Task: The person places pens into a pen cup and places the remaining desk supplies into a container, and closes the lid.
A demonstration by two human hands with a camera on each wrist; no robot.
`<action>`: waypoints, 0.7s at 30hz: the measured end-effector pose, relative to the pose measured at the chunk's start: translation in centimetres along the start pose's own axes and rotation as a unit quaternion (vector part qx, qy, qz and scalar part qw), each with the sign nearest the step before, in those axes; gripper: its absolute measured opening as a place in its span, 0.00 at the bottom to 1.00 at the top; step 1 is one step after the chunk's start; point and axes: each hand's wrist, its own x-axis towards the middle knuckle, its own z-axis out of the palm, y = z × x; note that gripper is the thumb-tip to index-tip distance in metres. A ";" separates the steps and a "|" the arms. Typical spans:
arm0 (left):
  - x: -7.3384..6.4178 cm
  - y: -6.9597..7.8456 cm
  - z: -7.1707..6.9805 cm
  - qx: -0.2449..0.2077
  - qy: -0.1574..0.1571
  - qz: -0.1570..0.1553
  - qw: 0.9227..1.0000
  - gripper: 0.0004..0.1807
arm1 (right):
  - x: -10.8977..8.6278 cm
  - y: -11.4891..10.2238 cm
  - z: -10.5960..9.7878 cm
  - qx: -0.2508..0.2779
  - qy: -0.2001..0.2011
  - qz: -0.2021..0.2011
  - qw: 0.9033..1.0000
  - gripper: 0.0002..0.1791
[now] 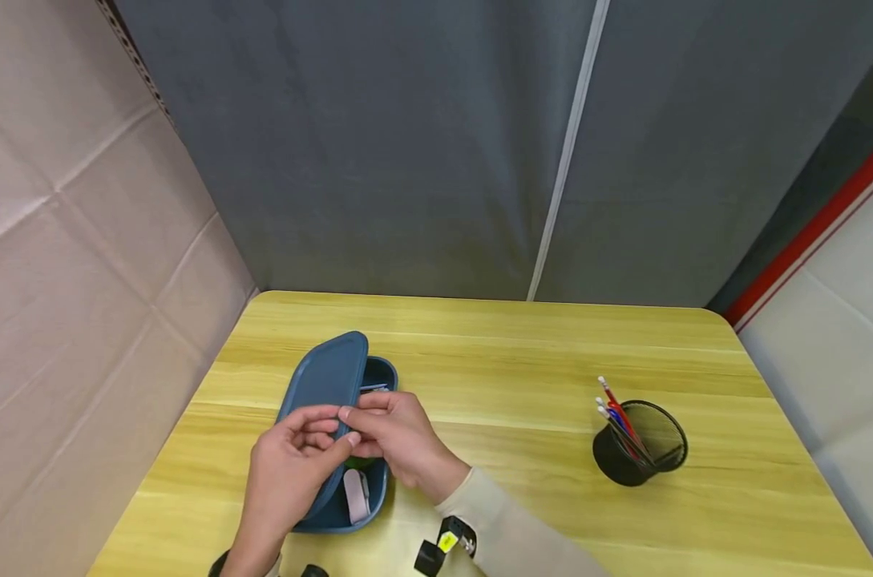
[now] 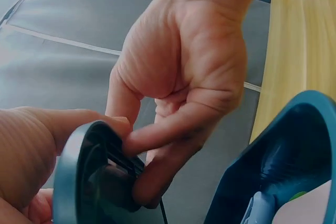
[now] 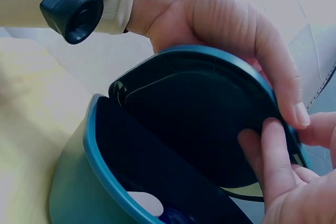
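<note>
Tilted up over a blue storage box (image 1: 384, 373) is its matching blue lid (image 1: 328, 369), standing on the left side of the opening. My left hand (image 1: 288, 473) grips the lid's raised rim from the outer side. Close beside it, my right hand (image 1: 400, 437) pinches the same rim, with its fingers (image 3: 275, 156) reaching onto the dark underside. The fingertips of both hands meet at the rim. Inside the box lie a pale pink rounded object (image 1: 356, 495) and something green (image 1: 360, 462), partly hidden by the hands and lid.
A black mesh pen cup (image 1: 627, 457) with several pencils and pens (image 1: 612, 401) stands on the right of the wooden table (image 1: 508, 385). Grey curtains (image 1: 378, 144) hang behind the table, and pale fabric walls (image 1: 68, 304) flank it.
</note>
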 end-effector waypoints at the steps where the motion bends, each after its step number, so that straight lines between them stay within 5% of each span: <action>1: 0.0 0.0 0.1 0.003 -0.001 0.001 1.000 0.25 | 0.0 0.0 -0.1 -0.004 0.004 0.000 1.000 0.13; 12: 0.9 -0.7 -1.3 0.037 -0.001 -0.018 0.999 0.25 | -0.1 0.3 -0.6 -0.008 0.021 0.003 1.000 0.14; 21: 2.3 -3.1 -4.4 0.133 0.057 -0.016 0.989 0.26 | -0.2 0.9 -1.1 0.010 0.014 -0.005 1.000 0.09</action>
